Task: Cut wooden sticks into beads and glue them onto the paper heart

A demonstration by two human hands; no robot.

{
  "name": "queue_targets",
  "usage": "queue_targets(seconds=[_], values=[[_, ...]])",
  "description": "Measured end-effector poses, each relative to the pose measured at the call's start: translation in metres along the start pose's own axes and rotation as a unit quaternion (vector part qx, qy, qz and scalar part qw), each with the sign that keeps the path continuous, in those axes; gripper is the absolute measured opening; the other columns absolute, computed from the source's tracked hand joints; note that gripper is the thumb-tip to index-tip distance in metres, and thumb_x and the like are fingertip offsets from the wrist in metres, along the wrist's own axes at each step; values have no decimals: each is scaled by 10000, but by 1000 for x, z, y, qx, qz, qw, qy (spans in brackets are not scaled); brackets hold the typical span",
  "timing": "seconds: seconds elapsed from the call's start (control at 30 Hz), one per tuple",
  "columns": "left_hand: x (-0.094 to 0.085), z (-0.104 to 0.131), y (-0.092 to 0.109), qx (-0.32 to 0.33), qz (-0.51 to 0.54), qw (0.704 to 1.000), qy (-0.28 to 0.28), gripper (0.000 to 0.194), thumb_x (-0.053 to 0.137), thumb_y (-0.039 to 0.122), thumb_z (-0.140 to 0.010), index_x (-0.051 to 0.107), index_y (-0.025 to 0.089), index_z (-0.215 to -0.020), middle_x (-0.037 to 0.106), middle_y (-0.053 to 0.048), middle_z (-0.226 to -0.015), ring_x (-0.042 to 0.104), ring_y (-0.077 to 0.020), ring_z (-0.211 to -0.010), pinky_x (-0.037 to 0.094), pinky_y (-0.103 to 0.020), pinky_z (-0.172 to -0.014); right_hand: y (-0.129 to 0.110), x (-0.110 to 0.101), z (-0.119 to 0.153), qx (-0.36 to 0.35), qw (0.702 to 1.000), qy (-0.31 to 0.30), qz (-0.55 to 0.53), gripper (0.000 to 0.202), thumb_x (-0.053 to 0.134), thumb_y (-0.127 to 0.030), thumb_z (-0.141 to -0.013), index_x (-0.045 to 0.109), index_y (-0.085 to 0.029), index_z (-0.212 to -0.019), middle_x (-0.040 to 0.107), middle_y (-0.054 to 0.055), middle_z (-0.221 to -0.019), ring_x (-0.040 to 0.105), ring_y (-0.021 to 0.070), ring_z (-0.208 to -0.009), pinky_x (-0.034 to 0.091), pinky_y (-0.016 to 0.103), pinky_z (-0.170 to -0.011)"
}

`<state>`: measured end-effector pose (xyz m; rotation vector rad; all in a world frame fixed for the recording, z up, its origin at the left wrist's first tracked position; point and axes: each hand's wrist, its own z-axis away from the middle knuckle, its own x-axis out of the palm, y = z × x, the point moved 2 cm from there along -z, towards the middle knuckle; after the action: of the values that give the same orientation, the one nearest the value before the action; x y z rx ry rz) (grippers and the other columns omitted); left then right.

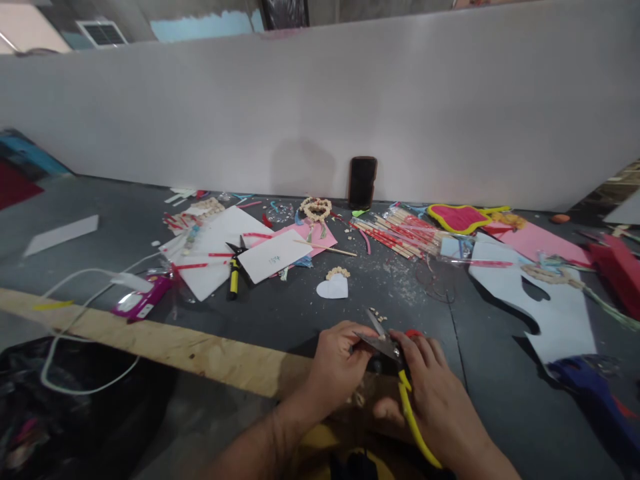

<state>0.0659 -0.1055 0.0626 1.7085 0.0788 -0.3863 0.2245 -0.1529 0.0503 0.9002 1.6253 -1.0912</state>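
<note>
Near the table's front edge, my right hand point(436, 380) holds a pair of scissors point(412, 417) with yellow handles. Their blades stand apart and point left towards my left hand point(336, 363). That hand is closed in a pinch by the blades; a small pale bit shows at its fingertips, too small to name. Just beyond the blades lie several tiny pale pieces point(381, 318). A white paper heart point(333, 287) rests flat further back, with a curved row of small beige pieces point(338, 273) along its top.
Black-and-yellow pliers point(234, 272) lie left of a white card point(274, 256). A phone point(363, 182) leans on the white panel point(200, 120). Red-and-beige sticks point(387, 237) lie behind, cut white paper point(545, 307) and a blue tool point(593, 390) at right, a magenta device point(145, 297) at left.
</note>
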Motion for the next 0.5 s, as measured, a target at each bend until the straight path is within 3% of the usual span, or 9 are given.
queue_targets(seconds=[0.23, 0.5], values=[[-2, -3, 2, -83, 88, 990, -76, 125, 556, 92, -703, 672, 132, -676, 656, -4, -630, 576, -117, -615, 422, -174, -575, 3, 2, 3, -14, 1000, 22, -1, 542, 526, -394, -777, 425, -136, -1242, 582, 141, -1052, 545, 265, -988, 496, 392, -788], [5, 1, -6, -125, 159, 978, -58, 74, 583, 139, -693, 646, 107, -675, 645, -40, -672, 572, -131, -647, 445, -201, -604, 2, -2, 1, -16, 999, 26, -21, 352, 363, -351, -876, 536, -146, -1104, 649, 123, -938, 634, 214, -798, 523, 325, -655]])
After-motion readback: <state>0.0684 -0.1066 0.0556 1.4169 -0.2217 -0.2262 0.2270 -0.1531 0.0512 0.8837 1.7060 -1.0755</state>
